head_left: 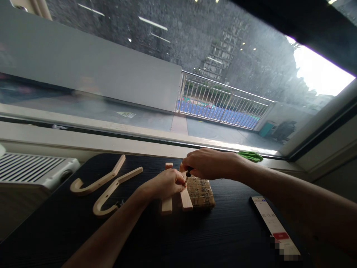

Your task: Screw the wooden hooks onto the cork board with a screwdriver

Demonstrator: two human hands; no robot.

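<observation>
The right hand [205,160] is closed around the driver [189,172], its shaft pointing down at the bar [186,201]. The left hand [164,183] is closed on that bar right by the tip (whether it pinches a screw too is hidden). The bar lies on the counter [134,242] along the left side of the brown block [205,191], with a second bar [167,207] just to its left and two hooks [119,178] farther left.

To turn well here, I'd keep the shaft square to the wood, press straight down, twist slowly, and hold the bar firmly with fingertips out of the tip's slipping path.
</observation>
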